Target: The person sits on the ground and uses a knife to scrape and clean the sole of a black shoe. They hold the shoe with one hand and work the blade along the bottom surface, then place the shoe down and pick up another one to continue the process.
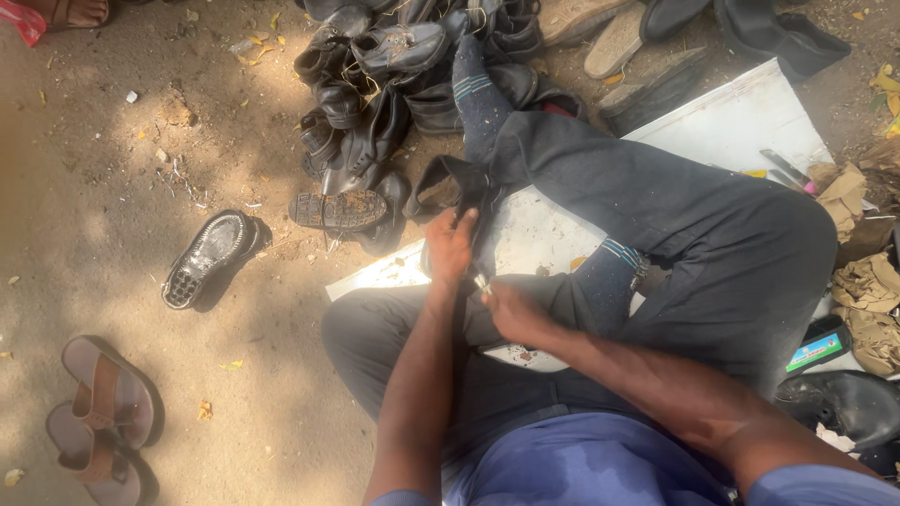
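Observation:
I sit cross-legged on the ground with a white board under my legs. My left hand grips a black shoe held upright between my knees, fingers wrapped over its edge. Just below and to the right of it, my right hand is closed around a small tool, mostly hidden, whose tip meets the shoe near my left wrist. My dark trousers and striped socks surround both hands.
A pile of black shoes lies ahead. One black shoe rests sole-up on the dirt to the left; brown sandals lie at lower left. Crumpled cloths, a small tin and another black shoe sit at right.

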